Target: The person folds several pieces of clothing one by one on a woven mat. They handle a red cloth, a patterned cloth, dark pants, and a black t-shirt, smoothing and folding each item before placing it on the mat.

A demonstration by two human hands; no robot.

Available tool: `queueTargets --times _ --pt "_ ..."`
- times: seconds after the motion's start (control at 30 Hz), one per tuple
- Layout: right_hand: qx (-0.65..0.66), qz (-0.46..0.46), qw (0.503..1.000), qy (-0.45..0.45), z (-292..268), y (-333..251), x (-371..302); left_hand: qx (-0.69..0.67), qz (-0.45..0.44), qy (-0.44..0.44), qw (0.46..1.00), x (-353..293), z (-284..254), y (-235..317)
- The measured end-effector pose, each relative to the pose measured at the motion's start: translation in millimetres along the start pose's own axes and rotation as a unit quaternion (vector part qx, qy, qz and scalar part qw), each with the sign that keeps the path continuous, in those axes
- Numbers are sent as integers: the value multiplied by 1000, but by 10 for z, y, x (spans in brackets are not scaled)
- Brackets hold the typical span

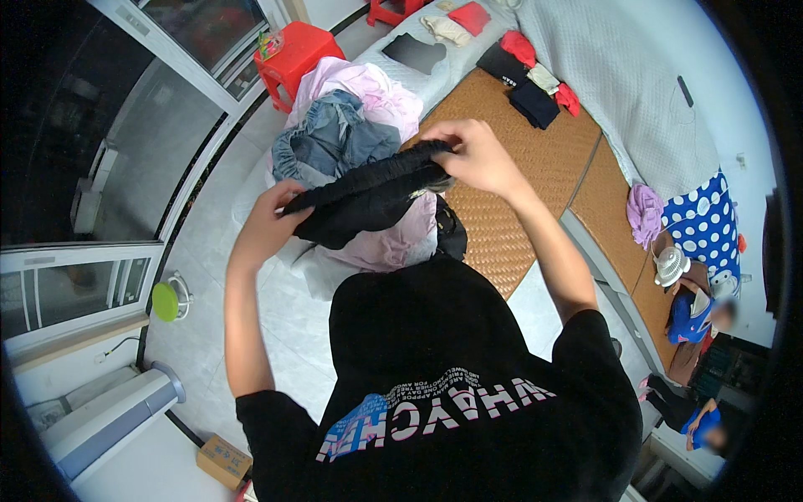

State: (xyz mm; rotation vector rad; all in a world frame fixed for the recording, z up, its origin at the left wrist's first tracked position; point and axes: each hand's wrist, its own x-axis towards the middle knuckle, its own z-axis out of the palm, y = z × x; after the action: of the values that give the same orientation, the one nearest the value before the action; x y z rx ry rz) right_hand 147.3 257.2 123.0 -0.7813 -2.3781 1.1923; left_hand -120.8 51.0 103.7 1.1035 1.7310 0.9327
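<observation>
The black garment (350,219) is pinched at opposite ends of its gathered edge (368,174) by the grip of left hand (269,222) and right hand (478,156), apparently keeping it taut.

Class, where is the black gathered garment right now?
In the head view, the black garment is held slightly left of centre between the left hand and right hand, with the blue denim garment just beyond it.

Black for the held garment (364,197); washed blue for the denim (335,138) beyond, pale pink for the rumpled cloth (391,94) farther. Woven tan for the mat (498,222), white-dotted blue for the fabric (698,216) at right; perhaps navy for the far folded cloth (534,102).
</observation>
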Motion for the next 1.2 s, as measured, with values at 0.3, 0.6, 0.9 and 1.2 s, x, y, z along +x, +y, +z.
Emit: queueTargets --times 0.3,0.6,0.9,1.2 --pt "109 37 988 -103 124 47 83 -375 -72 4 924 38 321 224" --pt "-117 0 991 62 20 108 -119 105 87 130 982 -42 92 33" --pt "-189 -65 970 141 -691 576 -255 290 93 214 928 -381 -533 -62" --pt "-32 41 994 98 -632 862 -261 178 23 122 976 -297 -691 -439"
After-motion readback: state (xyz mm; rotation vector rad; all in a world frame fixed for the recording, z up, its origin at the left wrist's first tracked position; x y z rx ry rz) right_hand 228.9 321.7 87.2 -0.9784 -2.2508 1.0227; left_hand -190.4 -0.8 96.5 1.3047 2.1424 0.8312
